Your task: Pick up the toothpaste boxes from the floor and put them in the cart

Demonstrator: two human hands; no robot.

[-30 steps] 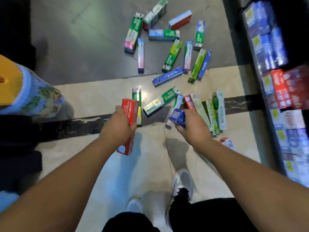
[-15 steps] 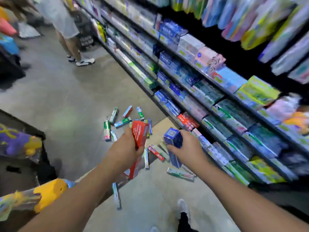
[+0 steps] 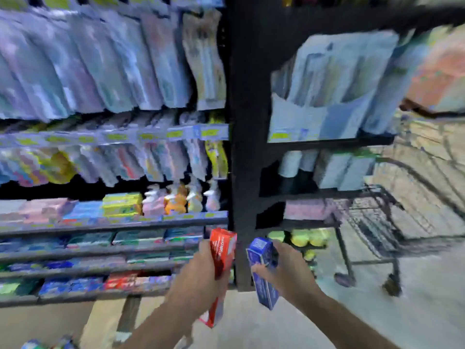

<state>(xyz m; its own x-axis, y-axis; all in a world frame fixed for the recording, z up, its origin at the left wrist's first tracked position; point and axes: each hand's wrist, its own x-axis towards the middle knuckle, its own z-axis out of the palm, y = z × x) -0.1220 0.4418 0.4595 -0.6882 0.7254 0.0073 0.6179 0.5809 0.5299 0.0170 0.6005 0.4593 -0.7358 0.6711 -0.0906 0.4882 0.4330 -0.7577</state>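
Note:
My left hand [image 3: 198,280] is closed around a red toothpaste box [image 3: 222,250], held upright with its top end showing above my fingers. My right hand [image 3: 289,273] grips a blue toothpaste box [image 3: 261,258], tilted slightly, its lower end sticking out below my palm. Both boxes are held side by side in front of the store shelves. A black wire shopping cart [image 3: 372,222] stands on the floor to the right, beyond my right hand. The boxes left on the floor are out of view, apart from a blurred bit at the bottom left corner.
Store shelves [image 3: 113,220] packed with boxed and hanging goods fill the left and middle. A black shelf upright [image 3: 246,147] stands straight ahead of my hands. Pale tiled floor [image 3: 377,311] lies between me and the cart. The frame is motion-blurred.
The view has swung up and to the right, from the floor pile to the shelves and the cart. Both hands keep hold of their boxes and stay close together.

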